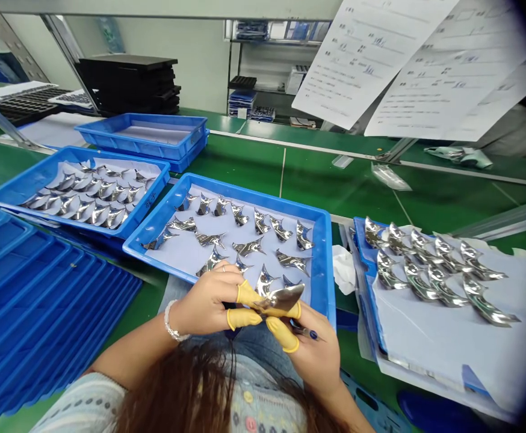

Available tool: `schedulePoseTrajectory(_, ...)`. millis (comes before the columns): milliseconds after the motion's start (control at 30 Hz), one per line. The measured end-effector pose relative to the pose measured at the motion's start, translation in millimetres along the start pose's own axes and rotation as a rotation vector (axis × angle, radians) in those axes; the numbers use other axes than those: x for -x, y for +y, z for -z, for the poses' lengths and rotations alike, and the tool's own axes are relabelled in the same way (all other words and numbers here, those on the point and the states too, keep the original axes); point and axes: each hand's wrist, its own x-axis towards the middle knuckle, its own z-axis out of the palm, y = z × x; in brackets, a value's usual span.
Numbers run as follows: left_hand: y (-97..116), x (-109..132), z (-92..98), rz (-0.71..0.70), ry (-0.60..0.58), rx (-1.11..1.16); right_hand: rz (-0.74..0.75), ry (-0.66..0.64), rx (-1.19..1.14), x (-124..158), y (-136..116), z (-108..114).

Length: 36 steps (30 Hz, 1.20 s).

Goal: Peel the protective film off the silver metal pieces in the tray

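Note:
A shiny curved metal part (285, 298) is held between both hands above the near edge of the middle blue tray (327, 252). My left hand (211, 299) pinches its left end, with yellow finger cots on thumb and forefinger. My right hand (315, 343), also in yellow finger cots, grips the right side of the part. A pen (306, 331) rests in that same hand, its tip pointing right. Inside the middle tray, several similar metal parts (248, 246) lie apart on white paper.
On the left, another blue tray (1, 191) holds rows of metal parts. Nested blue trays (41, 313) fill the lower left. At right, several parts (425, 282) lie on white paper (430, 343). Black trays (130, 84) are stacked behind; printed sheets (371, 60) hang above right.

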Motion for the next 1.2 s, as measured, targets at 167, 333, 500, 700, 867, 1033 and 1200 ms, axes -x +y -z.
schedulePoseTrajectory(167,3,0,-0.1,-0.032,-0.001,-0.017,-0.033,-0.023,-0.042,2,1,1)
schedulePoseTrajectory(333,5,0,-2.2,0.006,0.001,-0.024,-0.164,0.075,-0.187,4,6,0)
schedulePoseTrajectory(500,4,3,-6.9,-0.002,-0.026,-0.125,-0.315,0.179,-0.3,-7,5,-2)
schedulePoseTrajectory(700,1,8,-12.4,-0.046,-0.028,-0.261,-0.352,0.182,-0.282,-14,4,-5)
schedulePoseTrajectory(867,0,8,-12.6,-0.01,-0.057,-0.254,-0.366,0.171,-0.344,-13,10,-4)
schedulePoseTrajectory(1033,2,5,-7.1,0.066,-0.104,-0.104,-0.339,0.246,-0.363,-11,22,-2)
schedulePoseTrajectory(1200,5,3,-1.8,0.086,-0.099,0.044,-0.296,0.197,-0.568,-10,29,6)
